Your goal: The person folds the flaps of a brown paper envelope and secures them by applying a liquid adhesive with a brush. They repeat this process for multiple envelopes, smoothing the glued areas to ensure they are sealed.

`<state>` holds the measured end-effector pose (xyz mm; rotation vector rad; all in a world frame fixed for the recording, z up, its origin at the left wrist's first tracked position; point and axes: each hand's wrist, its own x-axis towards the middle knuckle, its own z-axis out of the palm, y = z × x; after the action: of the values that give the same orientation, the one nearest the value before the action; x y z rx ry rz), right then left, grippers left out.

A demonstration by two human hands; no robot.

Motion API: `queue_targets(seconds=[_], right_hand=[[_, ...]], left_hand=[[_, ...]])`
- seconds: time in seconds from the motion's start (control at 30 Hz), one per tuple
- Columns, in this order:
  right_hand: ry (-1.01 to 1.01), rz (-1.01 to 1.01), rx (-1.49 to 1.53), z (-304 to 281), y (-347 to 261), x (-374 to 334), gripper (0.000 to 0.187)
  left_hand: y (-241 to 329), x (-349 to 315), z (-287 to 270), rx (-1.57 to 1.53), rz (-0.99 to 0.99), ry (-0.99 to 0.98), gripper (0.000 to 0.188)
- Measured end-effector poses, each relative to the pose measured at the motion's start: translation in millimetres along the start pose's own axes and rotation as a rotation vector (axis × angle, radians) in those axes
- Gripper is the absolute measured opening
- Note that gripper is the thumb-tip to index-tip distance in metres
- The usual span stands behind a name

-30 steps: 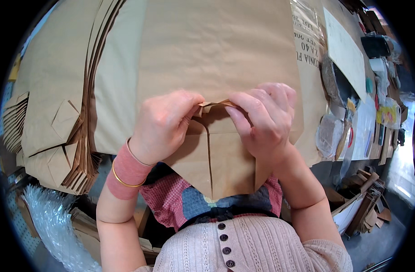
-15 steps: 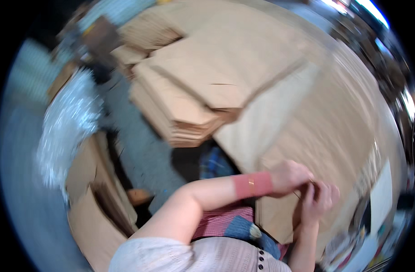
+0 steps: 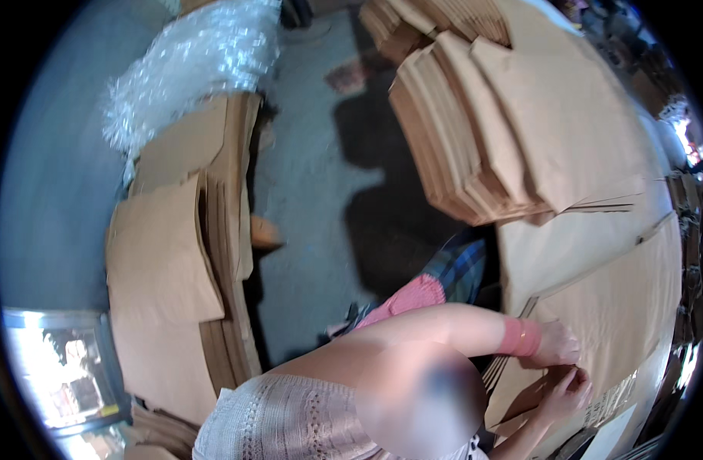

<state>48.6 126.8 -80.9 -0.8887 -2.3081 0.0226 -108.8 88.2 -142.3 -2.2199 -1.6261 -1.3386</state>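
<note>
My left hand (image 3: 557, 343), below a reddish wristband (image 3: 521, 337), is closed with its fingers curled down over a pile of brown paper sheets (image 3: 623, 287). Just below it, my right hand (image 3: 570, 393) has thumb and fingers pinched together, its tips almost meeting the left fingers. Whatever is between the fingertips is too small or hidden to make out. Several paper edges fan out beside my left wrist, and a brown flap (image 3: 529, 395) lies under my right forearm.
A thick stack of folded brown paper (image 3: 466, 146) rises farther off on the pale table surface (image 3: 574, 241). To the left, brown cardboard (image 3: 167, 253) stands on the grey floor (image 3: 305, 222), with a heap of clear plastic (image 3: 205, 57) behind it. A bright window-like panel (image 3: 56, 376) is at lower left.
My view has swung left, so more cardboard and floor show on the left. Both hands stay close together over the brown paper, now nearer the lower right.
</note>
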Motion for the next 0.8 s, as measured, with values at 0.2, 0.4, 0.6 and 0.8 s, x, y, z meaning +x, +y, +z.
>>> queue_targets(seconds=[0.2, 0.4, 0.6, 0.8], right_hand=[[-0.046, 0.066, -0.01, -9, -5, -6, 0.02], [-0.025, 0.038, 0.092, -5, 12, -9, 0.015], [-0.065, 0.057, 0.098, -16, -15, 12, 0.007], [0.006, -0.003, 0.209, -6, -13, 14, 0.007]], left_hand=[[13, -4, -13, 0.031, 0.015, 0.046, 0.017], [13, 6, -5, 0.02, 0.125, 0.237, 0.013], [8, 26, -47, -0.152, 0.138, 0.021, 0.009], [-1, 31, -61, -0.174, 0.097, -0.204, 0.019]])
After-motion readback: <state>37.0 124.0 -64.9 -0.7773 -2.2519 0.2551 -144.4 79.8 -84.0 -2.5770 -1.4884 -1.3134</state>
